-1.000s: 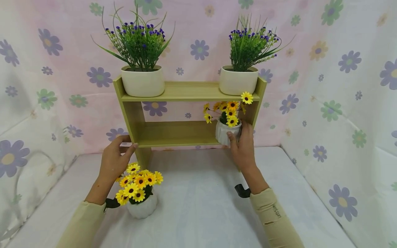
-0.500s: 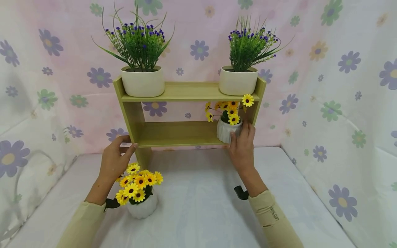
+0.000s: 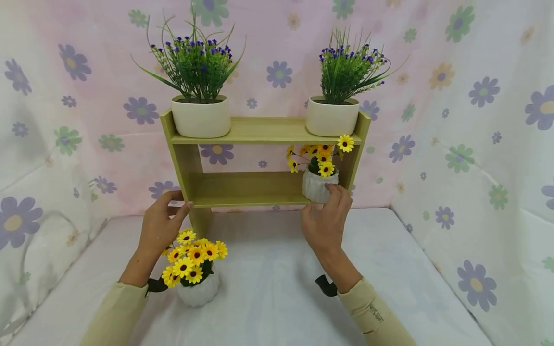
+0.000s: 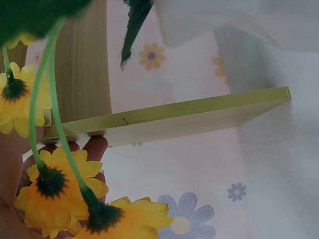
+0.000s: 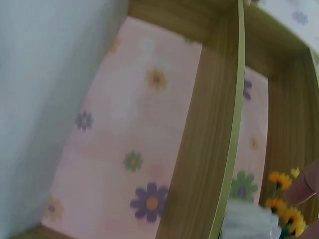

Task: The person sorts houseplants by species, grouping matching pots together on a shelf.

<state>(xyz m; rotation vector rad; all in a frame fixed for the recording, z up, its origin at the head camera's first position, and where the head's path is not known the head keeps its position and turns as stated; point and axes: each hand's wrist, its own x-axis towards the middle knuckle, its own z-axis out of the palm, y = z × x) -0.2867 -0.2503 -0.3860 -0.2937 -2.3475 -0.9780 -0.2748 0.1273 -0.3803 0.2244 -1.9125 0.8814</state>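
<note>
My left hand (image 3: 161, 222) grips the left side of a wooden two-tier shelf (image 3: 246, 188), thumb in front and fingers (image 4: 95, 149) behind the panel. On the middle board's right end stands a white ribbed pot (image 3: 318, 186) of yellow artificial flowers. My right hand (image 3: 326, 218) is just in front of that pot, fingers loosely bent and thumb apart; whether a fingertip touches the pot is unclear. A second white pot (image 3: 200, 290) of yellow flowers stands on the table beside my left wrist, and its blossoms (image 4: 60, 184) partly cover the left wrist view.
Two cream oval planters (image 3: 201, 119) with purple-flowered grass stand on the shelf's top board, one at each end. White cloth covers the table (image 3: 268, 298). A flower-print curtain (image 3: 277, 48) hangs behind and along both sides.
My right hand has come off the side of the flower pot and moved left and slightly down in front of it. The pot has shifted slightly right. My left hand keeps its grip.
</note>
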